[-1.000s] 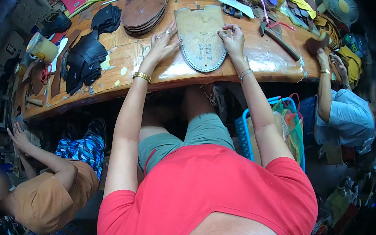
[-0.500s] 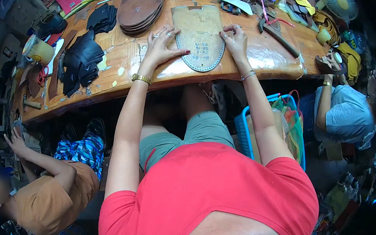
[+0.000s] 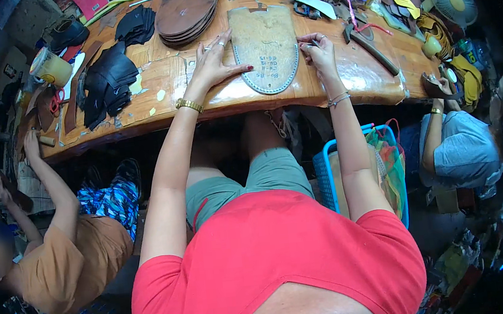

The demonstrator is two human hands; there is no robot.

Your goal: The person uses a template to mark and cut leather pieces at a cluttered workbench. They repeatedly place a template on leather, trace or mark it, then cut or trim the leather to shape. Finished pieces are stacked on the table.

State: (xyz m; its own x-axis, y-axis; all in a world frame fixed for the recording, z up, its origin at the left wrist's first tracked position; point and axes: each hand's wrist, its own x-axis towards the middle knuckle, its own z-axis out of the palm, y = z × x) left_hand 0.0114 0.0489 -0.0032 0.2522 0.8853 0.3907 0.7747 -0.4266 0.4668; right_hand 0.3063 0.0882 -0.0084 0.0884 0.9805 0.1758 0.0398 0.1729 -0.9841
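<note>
A tan, U-shaped flat pattern piece [image 3: 265, 46] lies on the wooden table, with handwriting on its face and a row of small marks along its rounded edge. My left hand [image 3: 215, 63] rests flat at its left side, fingers spread and the thumb reaching onto it. At the right edge of the piece, my right hand [image 3: 319, 53] is closed in a pinch around something slim and dark. Its kind is too small to make out. A stack of brown leather pieces [image 3: 189, 8] sits beyond my left hand.
Black leather pieces [image 3: 108, 80] and red-handled scissors [image 3: 56, 101] lie to the left. A hammer [image 3: 371, 51] lies to the right. Beneath the table's edge stands a blue basket [image 3: 324, 177]. Co-workers sit on both sides, one in an orange-brown shirt [image 3: 62, 266].
My right hand has shifted slightly outward along the pattern piece's right edge. The left hand is nearly still. The co-worker at left has brought an arm to the table's edge.
</note>
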